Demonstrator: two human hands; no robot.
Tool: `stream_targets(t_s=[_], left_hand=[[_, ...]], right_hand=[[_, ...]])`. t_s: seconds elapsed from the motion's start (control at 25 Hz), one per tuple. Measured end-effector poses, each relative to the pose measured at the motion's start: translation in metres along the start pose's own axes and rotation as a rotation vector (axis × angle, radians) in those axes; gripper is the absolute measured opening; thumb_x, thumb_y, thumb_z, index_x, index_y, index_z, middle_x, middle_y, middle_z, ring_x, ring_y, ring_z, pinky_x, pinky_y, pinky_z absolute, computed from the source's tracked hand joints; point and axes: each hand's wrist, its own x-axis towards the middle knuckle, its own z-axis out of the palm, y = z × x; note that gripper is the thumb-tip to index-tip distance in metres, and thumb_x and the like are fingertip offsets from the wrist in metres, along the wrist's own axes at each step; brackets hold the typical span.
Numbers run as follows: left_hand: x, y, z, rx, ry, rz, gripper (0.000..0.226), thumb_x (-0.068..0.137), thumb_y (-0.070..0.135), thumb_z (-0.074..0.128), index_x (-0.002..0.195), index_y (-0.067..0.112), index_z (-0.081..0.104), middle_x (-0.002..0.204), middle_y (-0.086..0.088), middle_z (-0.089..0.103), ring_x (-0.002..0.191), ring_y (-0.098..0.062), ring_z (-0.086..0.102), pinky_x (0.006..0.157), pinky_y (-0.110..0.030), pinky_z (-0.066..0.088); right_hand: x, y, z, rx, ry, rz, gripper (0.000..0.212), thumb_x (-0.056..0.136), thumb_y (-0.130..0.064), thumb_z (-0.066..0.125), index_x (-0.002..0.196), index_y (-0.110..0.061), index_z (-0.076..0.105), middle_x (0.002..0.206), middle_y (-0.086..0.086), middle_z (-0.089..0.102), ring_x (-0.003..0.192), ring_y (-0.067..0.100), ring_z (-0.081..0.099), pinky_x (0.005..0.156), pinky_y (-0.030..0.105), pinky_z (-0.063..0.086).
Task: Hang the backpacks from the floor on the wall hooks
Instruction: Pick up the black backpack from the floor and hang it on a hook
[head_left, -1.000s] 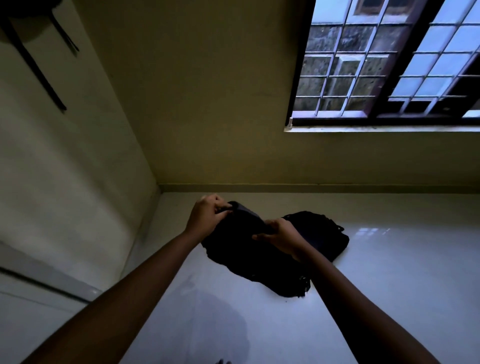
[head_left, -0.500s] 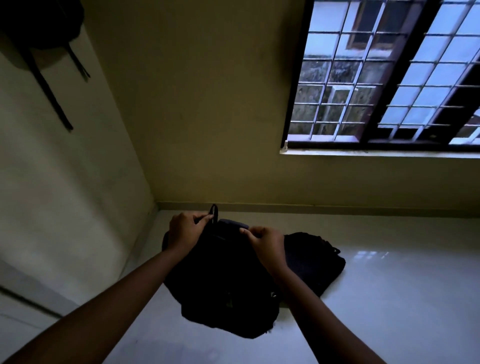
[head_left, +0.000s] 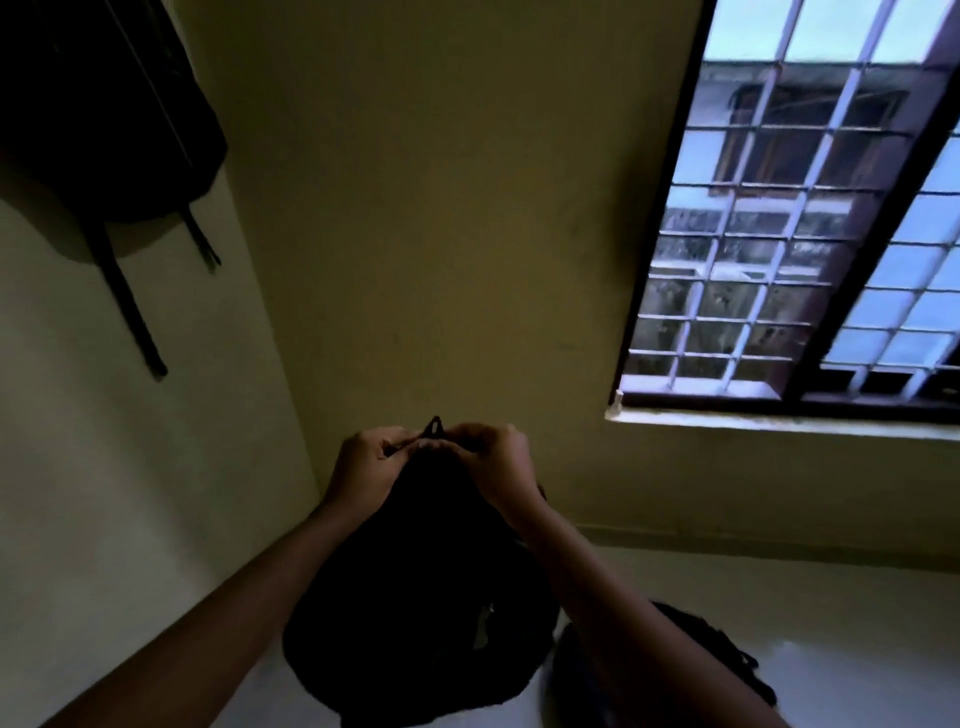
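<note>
A black backpack (head_left: 421, 597) hangs in the air in front of me, off the floor. My left hand (head_left: 363, 473) and my right hand (head_left: 498, 467) both pinch its top carry loop (head_left: 434, 428), which sticks up between them. A second dark backpack (head_left: 722, 649) lies on the floor at the lower right, partly hidden by my right forearm. A third black backpack (head_left: 98, 114) hangs high on the left wall, its straps dangling; the hook itself is hidden.
The room corner sits just behind the lifted bag. A barred window (head_left: 789, 234) with a pale sill fills the upper right. The glossy white floor (head_left: 857, 623) stretches to the right. The left wall (head_left: 130, 467) is close by.
Both hands have lifted the backpack clear of the floor and moved together onto its top loop. My view has tilted upward, showing more of the hanging bag.
</note>
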Motion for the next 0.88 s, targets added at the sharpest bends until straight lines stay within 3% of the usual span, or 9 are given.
stream_targets(t_s=[0.08, 0.16, 0.28, 0.4, 0.6, 0.68, 0.76, 0.88], left_hand=[[0.051, 0.008, -0.026, 0.012, 0.044, 0.027, 0.025, 0.085, 0.015, 0.064, 0.105, 0.002, 0.070, 0.103, -0.015, 0.074, 0.084, -0.013, 0.065, 0.065, -0.014, 0.047], [0.107, 0.015, -0.050, 0.027, 0.100, 0.080, 0.029, 0.084, 0.017, 0.065, 0.107, 0.001, 0.069, 0.105, -0.015, 0.073, 0.083, -0.009, 0.062, 0.059, -0.004, 0.043], [0.173, 0.031, -0.076, -0.036, 0.158, 0.072, 0.032, 0.083, 0.021, 0.066, 0.108, 0.001, 0.068, 0.109, -0.015, 0.072, 0.091, -0.009, 0.061, 0.071, -0.017, 0.045], [0.249, 0.046, -0.101, -0.048, 0.202, 0.152, 0.032, 0.082, 0.022, 0.067, 0.107, 0.002, 0.069, 0.109, -0.014, 0.072, 0.097, -0.014, 0.065, 0.077, -0.020, 0.046], [0.370, 0.080, -0.147, 0.008, 0.294, 0.342, 0.024, 0.084, 0.013, 0.064, 0.105, 0.003, 0.071, 0.111, -0.013, 0.071, 0.094, -0.009, 0.061, 0.062, 0.007, 0.039], [0.423, 0.099, -0.171, 0.040, 0.350, 0.399, 0.023, 0.085, 0.012, 0.063, 0.104, 0.002, 0.071, 0.110, -0.014, 0.071, 0.093, -0.009, 0.061, 0.060, 0.007, 0.040], [0.470, 0.119, -0.193, 0.082, 0.420, 0.449, 0.021, 0.085, 0.013, 0.063, 0.102, 0.005, 0.072, 0.109, -0.013, 0.072, 0.094, -0.012, 0.065, 0.066, -0.003, 0.048], [0.526, 0.139, -0.224, 0.120, 0.553, 0.477, 0.019, 0.085, 0.021, 0.064, 0.099, 0.012, 0.075, 0.107, -0.008, 0.074, 0.098, -0.022, 0.069, 0.084, -0.036, 0.057]], right_hand=[[0.055, -0.027, -0.003, -0.014, 0.012, -0.040, 0.023, 0.084, -0.018, 0.067, 0.103, -0.006, 0.073, 0.105, 0.006, 0.075, 0.083, 0.000, 0.062, 0.055, -0.007, 0.039], [0.111, -0.053, -0.006, -0.030, 0.031, -0.108, 0.023, 0.085, -0.016, 0.066, 0.105, -0.006, 0.071, 0.106, 0.006, 0.074, 0.082, 0.000, 0.062, 0.058, -0.007, 0.041], [0.176, -0.086, -0.012, -0.025, 0.082, -0.179, 0.024, 0.084, -0.016, 0.067, 0.105, -0.006, 0.071, 0.105, 0.006, 0.074, 0.075, -0.002, 0.062, 0.058, -0.005, 0.044], [0.251, -0.117, -0.017, -0.004, 0.155, -0.226, 0.021, 0.082, -0.019, 0.069, 0.100, -0.009, 0.073, 0.101, 0.003, 0.075, 0.065, -0.009, 0.059, 0.055, -0.004, 0.045], [0.363, -0.183, -0.027, -0.081, 0.272, -0.389, 0.018, 0.084, -0.029, 0.066, 0.096, -0.018, 0.076, 0.095, -0.002, 0.077, 0.061, -0.005, 0.056, 0.041, 0.003, 0.033], [0.413, -0.212, -0.035, -0.122, 0.361, -0.460, 0.020, 0.085, -0.032, 0.065, 0.098, -0.022, 0.075, 0.098, -0.004, 0.077, 0.071, 0.002, 0.063, 0.044, 0.010, 0.035], [0.458, -0.239, -0.043, -0.111, 0.435, -0.517, 0.022, 0.085, -0.035, 0.064, 0.098, -0.023, 0.075, 0.099, -0.003, 0.077, 0.083, 0.010, 0.069, 0.049, 0.018, 0.037], [0.514, -0.282, -0.049, -0.063, 0.463, -0.598, 0.022, 0.084, -0.036, 0.064, 0.095, -0.023, 0.076, 0.096, -0.002, 0.077, 0.083, 0.012, 0.071, 0.054, 0.020, 0.043]])
